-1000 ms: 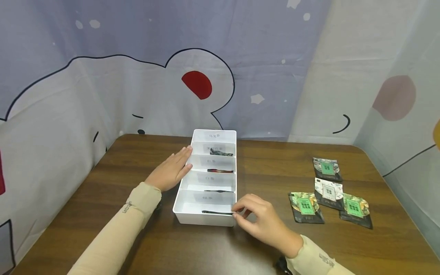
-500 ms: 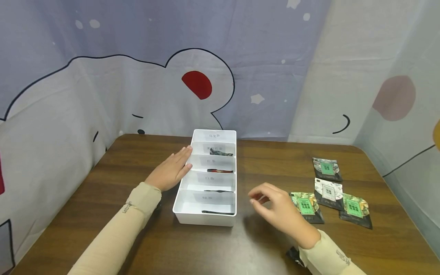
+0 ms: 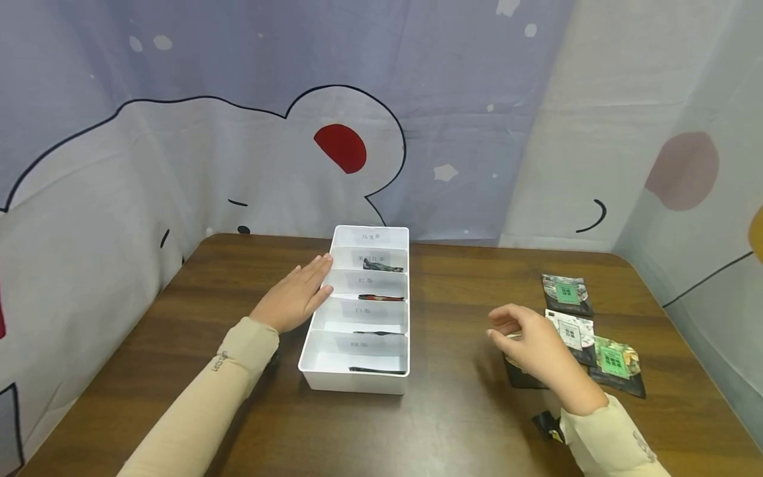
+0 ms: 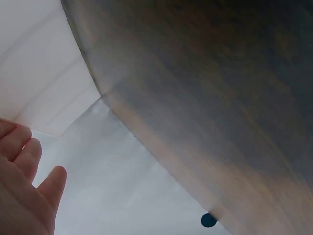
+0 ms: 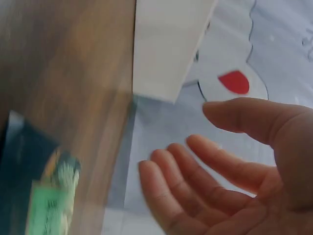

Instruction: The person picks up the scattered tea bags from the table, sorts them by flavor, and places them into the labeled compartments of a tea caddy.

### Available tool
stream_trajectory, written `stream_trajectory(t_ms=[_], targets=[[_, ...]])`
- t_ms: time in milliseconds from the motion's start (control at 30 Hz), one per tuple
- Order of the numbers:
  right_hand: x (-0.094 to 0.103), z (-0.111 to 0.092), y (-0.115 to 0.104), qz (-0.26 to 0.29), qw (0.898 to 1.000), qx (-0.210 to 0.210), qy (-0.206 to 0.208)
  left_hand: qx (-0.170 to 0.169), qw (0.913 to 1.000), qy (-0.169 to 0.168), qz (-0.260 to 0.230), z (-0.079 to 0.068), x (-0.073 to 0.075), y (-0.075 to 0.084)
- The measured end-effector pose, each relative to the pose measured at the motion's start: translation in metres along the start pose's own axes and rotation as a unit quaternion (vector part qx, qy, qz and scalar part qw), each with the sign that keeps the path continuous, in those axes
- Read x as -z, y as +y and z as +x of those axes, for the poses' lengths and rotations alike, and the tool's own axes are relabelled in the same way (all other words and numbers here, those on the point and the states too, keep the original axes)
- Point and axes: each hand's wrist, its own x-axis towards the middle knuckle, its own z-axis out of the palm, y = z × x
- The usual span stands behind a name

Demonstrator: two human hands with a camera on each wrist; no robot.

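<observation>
My left hand (image 3: 292,298) lies with straight fingers against the left side of a long white divided box (image 3: 352,382); the left wrist view shows its fingertips at the white wall. My right hand (image 3: 539,348) hovers over the right part of the table, fingers loosely bent, with nothing in its grasp in the right wrist view. Below it, a green-labelled tea packet (image 3: 520,377) is mostly hidden by the hand. Close by lie a white-labelled packet (image 3: 570,331), a green patterned packet (image 3: 614,363) and a dark packet with a green label (image 3: 566,291).
Labelled compartments of the box hold thin packets standing on edge: a dark one (image 3: 377,371) in front, another behind it, a red one (image 3: 381,298) and a crumpled grey-green one (image 3: 383,265). A printed curtain (image 3: 453,132) hangs behind the wooden table (image 3: 453,424).
My right hand has left the box's front right corner and moved right, over the nearest packet. My left hand has stayed at the box, which has not moved.
</observation>
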Motion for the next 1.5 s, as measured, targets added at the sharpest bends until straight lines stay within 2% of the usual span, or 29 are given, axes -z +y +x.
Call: stream_trajectory(t_ms=[233, 500, 900, 1133, 1500], targets=[[0.018, 0.002, 0.014, -0.038, 0.996, -0.064, -0.041, 0.004, 1.0000, 0.001, 0.007, 0.000, 0.002, 0.002], [0.031, 0.002, 0.026, -0.081, 0.987, -0.122, -0.073, 0.004, 0.9999, 0.004, 0.009, 0.000, 0.001, 0.002], [0.032, 0.002, 0.039, -0.112, 0.980, -0.139, -0.087, 0.002, 1.0000, 0.004, 0.000, -0.001, 0.000, 0.002], [0.029, -0.002, 0.044, -0.098, 0.973, -0.179, -0.105, 0.000, 1.0000, 0.003, -0.007, 0.000, 0.000, 0.002], [0.024, -0.001, 0.052, -0.120, 0.972, -0.174, -0.099, 0.001, 0.9999, 0.006, -0.010, 0.000, 0.001, 0.002]])
